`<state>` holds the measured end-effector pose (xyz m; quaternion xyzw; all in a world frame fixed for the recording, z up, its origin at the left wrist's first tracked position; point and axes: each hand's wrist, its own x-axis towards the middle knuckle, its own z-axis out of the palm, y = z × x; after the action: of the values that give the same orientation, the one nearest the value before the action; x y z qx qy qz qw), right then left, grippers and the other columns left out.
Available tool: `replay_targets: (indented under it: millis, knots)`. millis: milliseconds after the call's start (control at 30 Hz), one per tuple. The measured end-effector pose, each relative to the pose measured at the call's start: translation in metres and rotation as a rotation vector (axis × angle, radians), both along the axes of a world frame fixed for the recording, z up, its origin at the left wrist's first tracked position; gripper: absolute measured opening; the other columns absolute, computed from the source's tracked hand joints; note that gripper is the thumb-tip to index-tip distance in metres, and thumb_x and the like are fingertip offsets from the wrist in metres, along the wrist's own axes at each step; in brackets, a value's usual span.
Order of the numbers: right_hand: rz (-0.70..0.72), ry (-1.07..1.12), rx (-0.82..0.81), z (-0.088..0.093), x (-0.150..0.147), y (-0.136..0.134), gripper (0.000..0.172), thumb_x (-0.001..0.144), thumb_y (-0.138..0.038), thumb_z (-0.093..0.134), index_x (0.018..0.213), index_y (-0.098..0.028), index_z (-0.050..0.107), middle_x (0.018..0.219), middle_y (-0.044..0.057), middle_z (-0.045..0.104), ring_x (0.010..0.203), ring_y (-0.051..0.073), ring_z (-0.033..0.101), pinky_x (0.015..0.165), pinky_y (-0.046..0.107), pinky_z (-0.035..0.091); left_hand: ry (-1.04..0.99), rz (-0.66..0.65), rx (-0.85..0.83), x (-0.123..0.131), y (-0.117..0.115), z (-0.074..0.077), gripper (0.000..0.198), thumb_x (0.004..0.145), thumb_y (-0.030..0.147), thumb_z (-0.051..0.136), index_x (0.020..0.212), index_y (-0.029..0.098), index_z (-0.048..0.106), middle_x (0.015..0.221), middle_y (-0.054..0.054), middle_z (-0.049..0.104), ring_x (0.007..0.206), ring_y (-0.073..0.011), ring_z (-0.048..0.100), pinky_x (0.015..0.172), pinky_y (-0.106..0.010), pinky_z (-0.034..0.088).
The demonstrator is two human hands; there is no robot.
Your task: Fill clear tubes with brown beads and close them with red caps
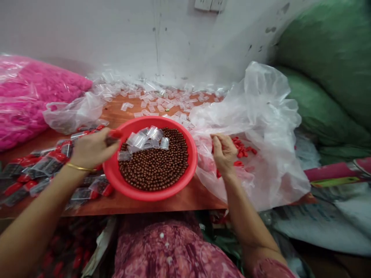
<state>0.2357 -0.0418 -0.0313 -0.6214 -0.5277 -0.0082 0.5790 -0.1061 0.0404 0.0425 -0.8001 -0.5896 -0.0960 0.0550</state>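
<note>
My left hand, a gold bangle at its wrist, is closed on a small red-capped container beside the left rim of a red basin. Brown beads fill the basin, and several clear plastic containers lie on top of them. To the basin's right, my right hand has its fingers pinched together over an opened clear plastic bag. A bit of red shows by those fingertips, but what they hold is hidden. Loose red caps lie in the bag just beyond this hand.
Filled red-capped containers are heaped at the left. Clear empty pieces spread along the back of the orange table. A bag of pink pieces stands at far left; large green sacks bulge at the right.
</note>
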Motion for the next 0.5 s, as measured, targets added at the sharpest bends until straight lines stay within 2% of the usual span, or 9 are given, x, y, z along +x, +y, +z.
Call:
replay_targets:
  millis: [33,100,167,233,300,367,433,500]
  knots:
    - [-0.069,-0.145,-0.091,-0.007,0.021,-0.005,0.023,0.082,-0.036,0.049,0.082,-0.021,0.067,0.084,0.006,0.066,0.083,0.020,0.060,0.082,0.037,0.045,0.128,0.123,-0.023,-0.021,0.004,0.002,0.035,0.083,0.043,0.047,0.100,0.015,0.057,0.086,-0.007,0.067,0.080,-0.0218,0.062,0.063,-0.023,0.036]
    - [-0.178,-0.293,-0.320,-0.023,0.056,-0.011,0.018,0.076,-0.029,0.051,0.074,-0.020,0.067,0.078,0.007,0.067,0.077,0.021,0.059,0.076,0.037,0.046,0.316,0.265,-0.124,-0.056,0.009,0.001,0.040,0.089,0.045,0.037,0.105,0.012,0.053,0.092,-0.008,0.067,0.083,-0.0216,0.062,0.065,-0.022,0.035]
    - [-0.222,-0.360,-0.561,-0.040,0.077,-0.011,0.016,0.073,-0.026,0.053,0.073,-0.020,0.068,0.079,0.008,0.067,0.071,0.021,0.058,0.067,0.034,0.044,0.400,0.306,-0.188,-0.078,0.009,-0.003,0.046,0.093,0.044,0.026,0.108,0.007,0.049,0.096,-0.012,0.065,0.085,-0.0208,0.061,0.068,-0.022,0.036]
    - [-0.247,-0.416,-0.729,-0.052,0.083,-0.007,0.013,0.070,-0.028,0.058,0.074,-0.020,0.068,0.083,0.009,0.066,0.068,0.021,0.056,0.059,0.032,0.039,0.410,0.279,-0.136,-0.084,0.006,-0.007,0.046,0.094,0.043,0.025,0.110,0.005,0.046,0.103,-0.017,0.062,0.089,-0.0221,0.059,0.070,-0.024,0.038]
    - [-0.250,-0.456,-0.829,-0.056,0.082,-0.002,0.012,0.068,-0.031,0.063,0.072,-0.021,0.067,0.081,0.010,0.063,0.063,0.020,0.053,0.054,0.031,0.034,0.371,0.199,-0.026,-0.075,0.004,-0.008,0.041,0.092,0.040,0.034,0.112,0.006,0.046,0.109,-0.019,0.059,0.096,-0.0243,0.056,0.073,-0.027,0.041]
    - [-0.229,-0.459,-0.883,-0.053,0.080,0.003,0.012,0.067,-0.032,0.065,0.062,-0.021,0.062,0.068,0.006,0.056,0.056,0.019,0.048,0.053,0.031,0.029,0.322,0.075,0.040,-0.054,0.001,-0.009,0.036,0.089,0.037,0.041,0.109,0.009,0.050,0.108,-0.016,0.059,0.099,-0.0251,0.055,0.076,-0.029,0.042]
    - [-0.218,-0.428,-0.931,-0.045,0.078,0.008,0.023,0.066,-0.030,0.064,0.048,-0.023,0.051,0.053,0.001,0.042,0.050,0.018,0.043,0.053,0.034,0.027,0.291,-0.058,0.027,-0.029,-0.001,-0.008,0.030,0.088,0.033,0.042,0.103,0.011,0.056,0.101,-0.014,0.061,0.096,-0.0251,0.055,0.078,-0.031,0.042]
    - [-0.263,-0.381,-0.975,-0.036,0.079,0.010,0.031,0.064,-0.029,0.063,0.043,-0.024,0.042,0.047,-0.003,0.030,0.047,0.019,0.040,0.054,0.037,0.027,0.290,-0.186,-0.036,-0.004,-0.003,-0.009,0.027,0.089,0.027,0.039,0.098,0.012,0.060,0.095,-0.013,0.062,0.094,-0.0244,0.056,0.079,-0.032,0.042]
